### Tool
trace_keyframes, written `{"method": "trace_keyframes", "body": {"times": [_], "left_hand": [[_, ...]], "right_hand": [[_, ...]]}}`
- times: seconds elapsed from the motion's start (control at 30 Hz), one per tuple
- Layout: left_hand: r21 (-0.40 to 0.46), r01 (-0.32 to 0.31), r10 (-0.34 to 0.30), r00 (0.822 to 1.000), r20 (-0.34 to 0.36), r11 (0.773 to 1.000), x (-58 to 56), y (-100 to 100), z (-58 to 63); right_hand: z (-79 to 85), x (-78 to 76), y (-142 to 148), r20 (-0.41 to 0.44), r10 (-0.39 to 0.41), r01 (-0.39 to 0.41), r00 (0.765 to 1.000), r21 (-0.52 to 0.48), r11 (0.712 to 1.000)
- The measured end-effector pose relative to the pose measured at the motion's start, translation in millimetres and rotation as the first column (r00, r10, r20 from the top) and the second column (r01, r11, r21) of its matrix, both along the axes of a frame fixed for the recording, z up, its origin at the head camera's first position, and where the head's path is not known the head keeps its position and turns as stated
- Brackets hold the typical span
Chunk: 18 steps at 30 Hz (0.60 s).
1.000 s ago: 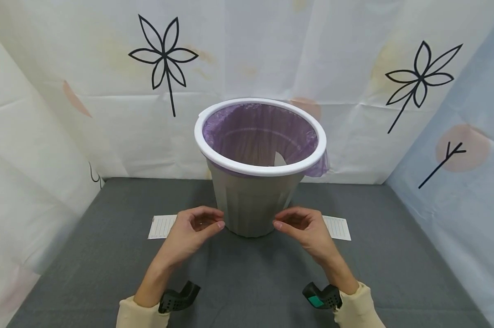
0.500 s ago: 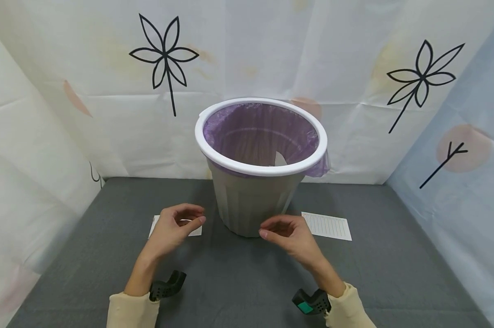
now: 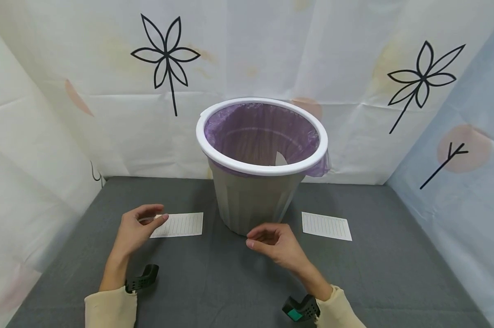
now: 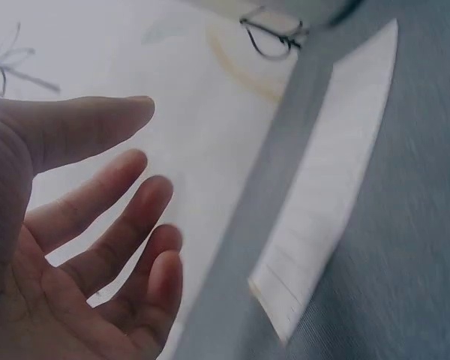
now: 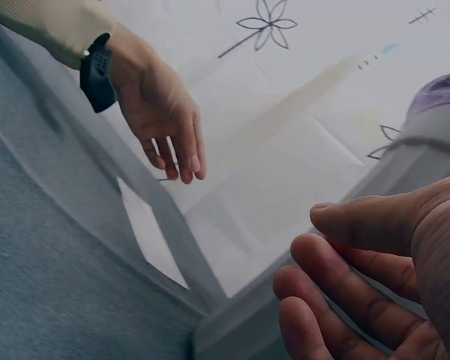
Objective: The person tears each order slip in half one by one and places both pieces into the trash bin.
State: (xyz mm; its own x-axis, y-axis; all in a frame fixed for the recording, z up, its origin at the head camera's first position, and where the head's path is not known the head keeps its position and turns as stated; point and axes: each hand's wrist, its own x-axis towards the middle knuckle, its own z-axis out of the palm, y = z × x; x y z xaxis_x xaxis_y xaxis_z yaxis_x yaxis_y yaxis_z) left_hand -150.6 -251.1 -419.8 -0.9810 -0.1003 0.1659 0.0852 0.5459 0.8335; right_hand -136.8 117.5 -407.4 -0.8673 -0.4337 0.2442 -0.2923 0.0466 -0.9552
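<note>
A lined white paper (image 3: 183,225) lies left of the trash can (image 3: 249,198), and a second lined paper (image 3: 326,226) lies to its right. My left hand (image 3: 134,231) hovers by the left paper's outer end with loosely bent, parted fingers; the left wrist view shows it apart from that paper (image 4: 326,176). In front of the can's base is my right hand (image 3: 277,248), its fingers relaxed and holding nothing. A purple bag (image 3: 267,130) lines the can under a white rim, and a white piece (image 3: 280,159) shows inside.
Dark grey cloth (image 3: 214,282) covers the table. White printed curtains (image 3: 353,136) enclose it at the back and sides. A black band (image 3: 142,279) is on the left wrist and another band (image 3: 300,309) on the right.
My left hand has moved left, away from the can, uncovering most of the left paper. My right hand has shifted left and nearer to me, uncovering the right paper. The can stays put.
</note>
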Motion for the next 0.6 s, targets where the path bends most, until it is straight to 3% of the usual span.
{"method": "trace_keyframes", "body": {"times": [0.2, 0.6], "left_hand": [[0.005, -0.030, 0.029, 0.997, 0.067, 1.000, -4.3, -7, -16.3], [0.043, -0.023, 0.018, 0.995, 0.100, 0.999, -8.3, -17, -35.6]], "right_hand": [[-11.7, 4.4, -11, 0.016, 0.030, -0.030, 0.999, 0.011, 0.999], [-26.7, -3.6, -62, 0.018, 0.101, -0.102, 0.995, 0.084, 0.991]]}}
